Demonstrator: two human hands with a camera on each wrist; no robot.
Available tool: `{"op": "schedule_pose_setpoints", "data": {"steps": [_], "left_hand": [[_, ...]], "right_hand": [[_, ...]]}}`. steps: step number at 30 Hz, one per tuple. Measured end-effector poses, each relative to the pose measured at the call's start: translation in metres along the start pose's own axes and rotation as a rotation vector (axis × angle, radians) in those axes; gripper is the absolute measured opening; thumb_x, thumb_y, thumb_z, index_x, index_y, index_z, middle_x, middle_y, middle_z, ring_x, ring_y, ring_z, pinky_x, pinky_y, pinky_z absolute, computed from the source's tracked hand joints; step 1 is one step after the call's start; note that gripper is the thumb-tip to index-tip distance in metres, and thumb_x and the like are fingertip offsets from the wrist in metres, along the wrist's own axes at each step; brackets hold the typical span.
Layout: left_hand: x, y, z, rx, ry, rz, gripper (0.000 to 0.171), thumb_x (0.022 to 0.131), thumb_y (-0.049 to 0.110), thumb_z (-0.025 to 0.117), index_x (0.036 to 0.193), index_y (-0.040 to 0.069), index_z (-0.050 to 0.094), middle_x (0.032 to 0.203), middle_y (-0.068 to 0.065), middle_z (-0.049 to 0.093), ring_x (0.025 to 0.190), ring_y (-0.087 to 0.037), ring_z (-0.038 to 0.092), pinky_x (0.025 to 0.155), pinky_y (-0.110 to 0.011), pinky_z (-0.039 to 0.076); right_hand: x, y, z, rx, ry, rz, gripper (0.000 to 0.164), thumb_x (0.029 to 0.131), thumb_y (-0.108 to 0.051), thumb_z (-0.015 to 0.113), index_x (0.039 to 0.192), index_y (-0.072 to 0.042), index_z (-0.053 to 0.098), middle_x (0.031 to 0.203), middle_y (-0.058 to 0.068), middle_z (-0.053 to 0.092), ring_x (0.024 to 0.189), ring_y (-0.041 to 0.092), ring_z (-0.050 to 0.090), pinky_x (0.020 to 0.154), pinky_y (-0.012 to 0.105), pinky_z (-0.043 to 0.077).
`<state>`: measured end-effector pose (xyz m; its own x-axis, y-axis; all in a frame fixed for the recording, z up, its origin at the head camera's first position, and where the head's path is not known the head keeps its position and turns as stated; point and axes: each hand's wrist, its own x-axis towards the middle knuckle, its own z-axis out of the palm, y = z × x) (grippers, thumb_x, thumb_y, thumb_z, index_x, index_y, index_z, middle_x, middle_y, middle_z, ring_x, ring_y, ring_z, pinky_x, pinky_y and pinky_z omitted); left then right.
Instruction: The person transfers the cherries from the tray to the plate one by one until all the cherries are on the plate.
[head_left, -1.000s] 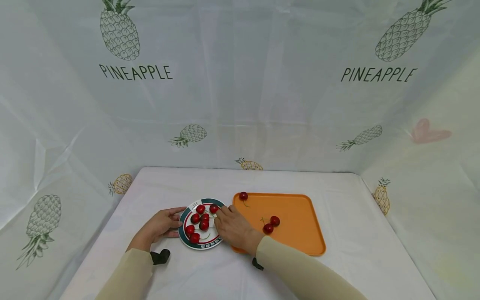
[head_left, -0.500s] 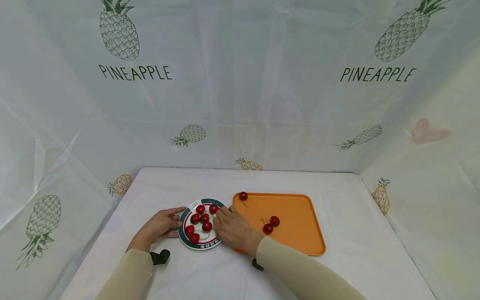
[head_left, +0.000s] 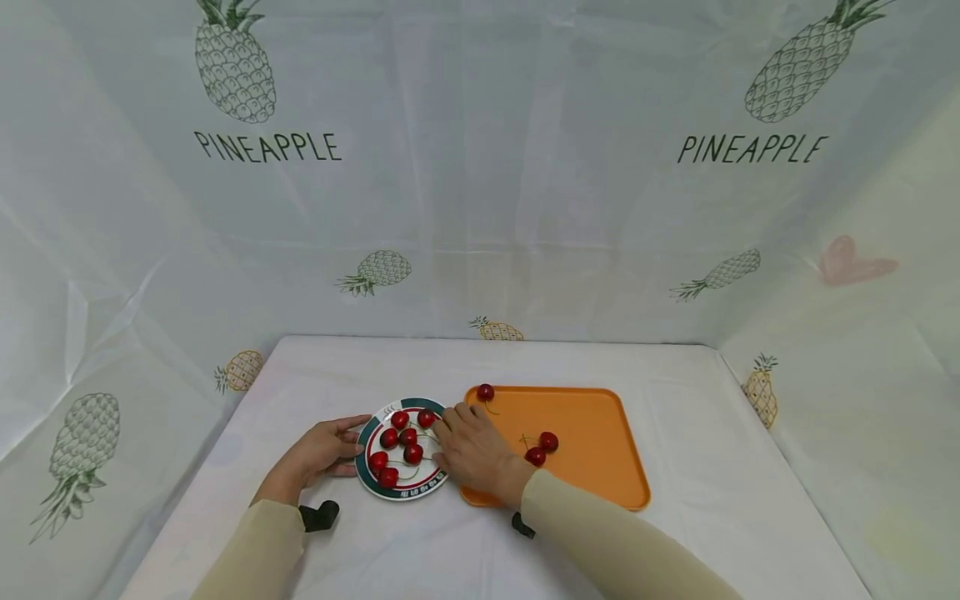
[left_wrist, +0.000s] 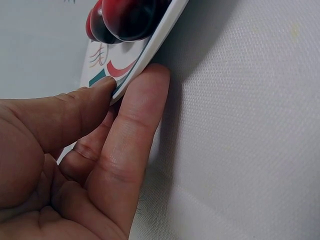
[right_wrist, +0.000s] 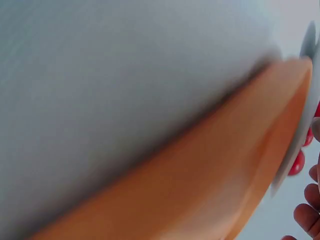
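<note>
A round plate [head_left: 411, 493] with a dark green and red border carries several red cherries [head_left: 413, 453], some with stems. My left hand [head_left: 321, 452] pinches the plate's left rim; the left wrist view has the thumb on top and fingers beneath, the plate tilting in that picture. At the plate's right edge is my right hand [head_left: 474, 450], above the left side of an orange tray [head_left: 596, 421]. Its fingers [right_wrist: 309, 212] look loosely curled at the margin of the right wrist view, with nothing visible between them.
On the tray lie a cherry [head_left: 485, 392] at the far left corner and two cherries [head_left: 548, 442] near the middle. A white cloth [head_left: 420, 554] covers the table. A pineapple-printed curtain [head_left: 525, 208] hangs behind and at the sides.
My right hand has drawn back slightly to the right, off the plate's cherries. One cherry near the plate's middle shifted a little right earlier. My left hand stays on the rim.
</note>
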<state>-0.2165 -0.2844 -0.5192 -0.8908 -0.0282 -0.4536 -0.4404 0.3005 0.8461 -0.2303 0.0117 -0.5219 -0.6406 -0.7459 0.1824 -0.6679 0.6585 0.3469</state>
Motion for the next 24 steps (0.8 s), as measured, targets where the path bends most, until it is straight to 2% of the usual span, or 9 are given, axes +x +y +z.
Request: {"op": "schedule_pose_setpoints", "data": {"steps": [5,11,17,24], "left_hand": [[0.001,0.0,0.001,0.005,0.015,-0.014,0.061,0.099,-0.003,0.067,0.156,0.013,0.052,0.131,-0.02,0.064,0.089,-0.02,0.072,0.079,-0.037,0.066],[0.0,0.0,0.001,0.003,0.019,-0.023,0.061,0.099,-0.003,0.067,0.156,0.013,0.052,0.133,-0.02,0.064,0.088,-0.02,0.072,0.078,-0.036,0.066],[-0.001,0.0,0.001,0.003,0.017,-0.023,0.061,0.099,-0.003,0.067,0.156,0.013,0.052,0.135,-0.021,0.064,0.087,-0.02,0.072,0.078,-0.036,0.066],[-0.001,0.0,0.001,0.004,0.02,-0.022,0.061,0.099,-0.003,0.066,0.156,0.012,0.052,0.136,-0.022,0.064,0.088,-0.02,0.072,0.078,-0.037,0.066]], "right_hand": [[-0.004,0.018,0.001,0.049,-0.008,0.047,0.047,0.104,-0.054,0.058,0.13,-0.015,0.06,0.119,0.002,0.058,0.113,0.022,0.05,0.1,0.037,0.047],[-0.013,0.044,0.003,0.077,0.015,0.098,0.043,0.104,-0.049,0.06,0.128,-0.013,0.06,0.128,0.006,0.059,0.119,0.026,0.051,0.105,0.041,0.049],[-0.03,0.075,0.009,0.113,0.065,0.141,0.043,0.102,-0.044,0.066,0.126,-0.009,0.061,0.12,0.008,0.06,0.11,0.028,0.053,0.098,0.044,0.05],[-0.055,0.108,0.014,0.04,0.053,0.177,0.04,0.102,-0.045,0.068,0.114,-0.007,0.06,0.111,0.009,0.059,0.102,0.03,0.053,0.091,0.045,0.051]]}}
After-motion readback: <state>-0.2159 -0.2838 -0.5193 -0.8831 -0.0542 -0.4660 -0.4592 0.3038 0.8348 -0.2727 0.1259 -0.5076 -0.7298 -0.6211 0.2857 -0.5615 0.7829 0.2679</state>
